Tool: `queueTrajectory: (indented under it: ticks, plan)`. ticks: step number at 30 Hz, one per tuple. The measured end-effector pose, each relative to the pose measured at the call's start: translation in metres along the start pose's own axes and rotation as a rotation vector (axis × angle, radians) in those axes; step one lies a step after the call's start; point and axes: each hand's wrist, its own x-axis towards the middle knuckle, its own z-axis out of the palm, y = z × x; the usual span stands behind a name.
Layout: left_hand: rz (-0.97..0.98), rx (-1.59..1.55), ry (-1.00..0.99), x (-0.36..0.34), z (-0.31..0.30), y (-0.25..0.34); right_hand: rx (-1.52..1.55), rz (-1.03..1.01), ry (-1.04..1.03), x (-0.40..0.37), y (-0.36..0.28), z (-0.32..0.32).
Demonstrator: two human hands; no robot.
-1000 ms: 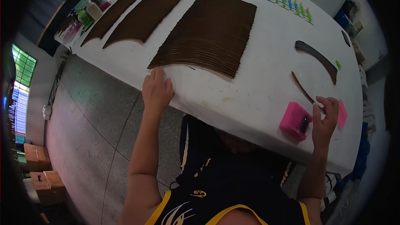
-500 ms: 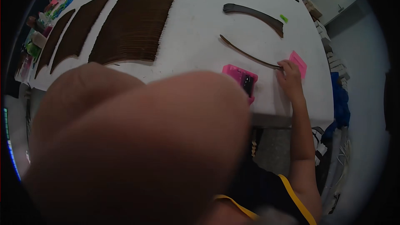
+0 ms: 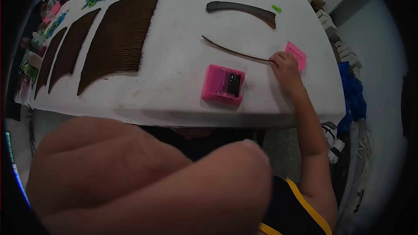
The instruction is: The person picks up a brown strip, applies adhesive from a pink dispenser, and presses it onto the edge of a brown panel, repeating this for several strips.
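1. The right hand rested on the white table, just right of the pink box. Its fingers were curled together and pinched on the right end of a thin strip.
2. The thin strip lay flat on the table just beyond the pink box, running in a slight curve from the hand away to the left.
3. The left hand was held up close to the camera, well to the near side of the pink box. It showed only as a blurred mass, and I could not tell whether it was open or closed.
4. A pink lid lay right of the pink box, just past the right hand.
5. A broad curved piece lay farther beyond the pink box, apart from the thin strip, with a green clip near its right end.
6. Fanned stacks of brown strips lay left of the pink box.
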Motion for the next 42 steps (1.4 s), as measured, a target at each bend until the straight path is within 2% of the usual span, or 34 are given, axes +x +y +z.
queueTrajectory:
  ticks: [6,8,11,13,15,18,20,25,27,31,33,35,39,42]
  plan:
    - [-0.053,-0.113,-0.078,0.007,0.012,0.001,0.122,-0.028,0.05,0.011,-0.024,-0.022]
    - [-0.136,-0.156,-0.125,0.008,0.023,-0.011,0.14,-0.061,0.059,0.015,-0.045,-0.037]
    - [-0.349,-0.122,-0.143,-0.003,0.073,-0.055,0.172,-0.129,0.092,0.026,-0.08,-0.06]
    - [-0.295,0.102,0.091,-0.02,0.131,-0.101,0.187,-0.163,0.108,0.03,-0.104,-0.072]
    - [-0.224,0.257,0.222,-0.023,0.155,-0.13,0.235,-0.201,0.17,0.032,-0.124,-0.081]
    - [-0.319,0.225,0.227,-0.024,0.16,-0.142,0.357,-0.171,0.186,0.029,-0.142,-0.087]
    - [-0.425,0.258,-0.072,-0.031,0.152,-0.146,0.415,-0.111,0.172,0.023,-0.144,-0.087]
    - [-0.368,0.294,-0.145,-0.041,0.133,-0.152,0.507,-0.017,0.084,0.013,-0.135,-0.078]
    - [-0.353,0.314,-0.177,-0.043,0.128,-0.155,0.481,-0.015,-0.059,0.012,-0.137,-0.077]
    - [-0.259,0.35,-0.235,-0.04,0.119,-0.156,0.497,-0.092,-0.068,0.015,-0.137,-0.061]
    - [-0.224,0.378,-0.262,-0.037,0.115,-0.155,0.599,-0.094,-0.123,0.017,-0.138,-0.055]
    - [-0.188,0.425,-0.353,-0.034,0.113,-0.156,0.591,-0.117,-0.143,0.018,-0.136,-0.049]
    - [-0.183,0.442,-0.385,-0.03,0.112,-0.156,0.616,-0.17,-0.118,0.02,-0.133,-0.034]
    - [-0.202,0.438,-0.411,-0.026,0.114,-0.156,0.652,-0.138,-0.137,0.021,-0.134,-0.033]
